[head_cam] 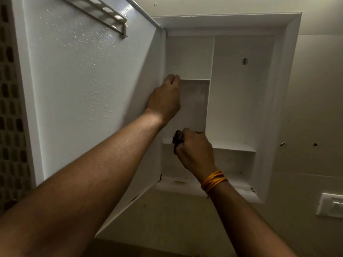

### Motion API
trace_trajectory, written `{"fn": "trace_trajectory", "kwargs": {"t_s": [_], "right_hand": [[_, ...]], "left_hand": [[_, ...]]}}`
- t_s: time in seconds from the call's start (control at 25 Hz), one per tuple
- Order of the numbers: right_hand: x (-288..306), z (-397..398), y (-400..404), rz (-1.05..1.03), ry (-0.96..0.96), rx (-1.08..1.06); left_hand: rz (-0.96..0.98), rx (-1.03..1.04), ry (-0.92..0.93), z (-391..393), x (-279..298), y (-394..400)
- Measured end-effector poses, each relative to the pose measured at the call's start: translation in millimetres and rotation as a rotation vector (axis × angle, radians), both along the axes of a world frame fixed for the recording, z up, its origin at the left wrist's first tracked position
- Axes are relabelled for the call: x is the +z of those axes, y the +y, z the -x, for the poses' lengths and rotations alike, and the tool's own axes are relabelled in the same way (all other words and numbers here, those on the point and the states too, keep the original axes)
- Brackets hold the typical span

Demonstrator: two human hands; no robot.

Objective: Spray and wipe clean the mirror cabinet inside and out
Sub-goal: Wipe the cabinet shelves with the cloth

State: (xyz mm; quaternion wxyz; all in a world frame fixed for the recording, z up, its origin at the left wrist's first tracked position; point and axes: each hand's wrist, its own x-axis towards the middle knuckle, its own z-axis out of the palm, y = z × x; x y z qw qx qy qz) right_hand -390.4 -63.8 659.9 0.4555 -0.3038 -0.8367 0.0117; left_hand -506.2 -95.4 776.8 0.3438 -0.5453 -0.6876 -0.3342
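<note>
The white mirror cabinet (278,89) is set into the wall, its door (83,89) swung open to the left with spray droplets on its inner face. My left hand (165,97) reaches into the left middle compartment, fingers curled at the upper shelf's front edge near the hinge side. My right hand (194,149), with an orange thread around the wrist, is closed on a dark crumpled cloth (177,138) pressed at the front edge of the lower-left shelf (233,146). The cabinet's compartments hold nothing.
A metal holder rack (105,13) with round holes is fixed at the top of the door's inner face. A white switch plate (332,204) sits on the wall at lower right. A screw fitting (244,61) shows in the cabinet's back panel.
</note>
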Motion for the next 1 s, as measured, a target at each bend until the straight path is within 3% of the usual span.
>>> {"fn": "trace_trajectory", "kwargs": {"t_s": [0.2, 0.28, 0.36, 0.52, 0.6, 0.72, 0.84, 1.0], "right_hand": [[-35, -49, -9, 0.815, 1.040, 0.362], [-50, -68, -6, 1.069, 1.360, 0.451], [-60, -86, -2, 1.212, 1.542, 0.543], [-64, -95, 4, 1.336, 1.565, 0.561], [-64, -90, 13, 1.407, 1.528, 0.455], [-58, -80, 35, 1.604, 1.435, 0.492], [-49, -72, 58, 1.518, 1.517, 0.557], [-31, -74, 77, 1.288, 1.713, 0.794]], "left_hand": [[-0.033, -0.062, -0.011, -14, -38, -10], [-0.035, -0.098, -0.063, -22, -66, -13], [0.025, -0.107, -0.125, -24, -97, -12], [0.184, -0.031, -0.201, -12, -136, -4], [0.237, 0.014, -0.216, -7, -146, -1], [0.251, 0.049, -0.211, -7, -154, 1], [0.215, 0.052, -0.188, -4, -156, 2], [0.203, 0.028, -0.188, -1, -152, 0]]}}
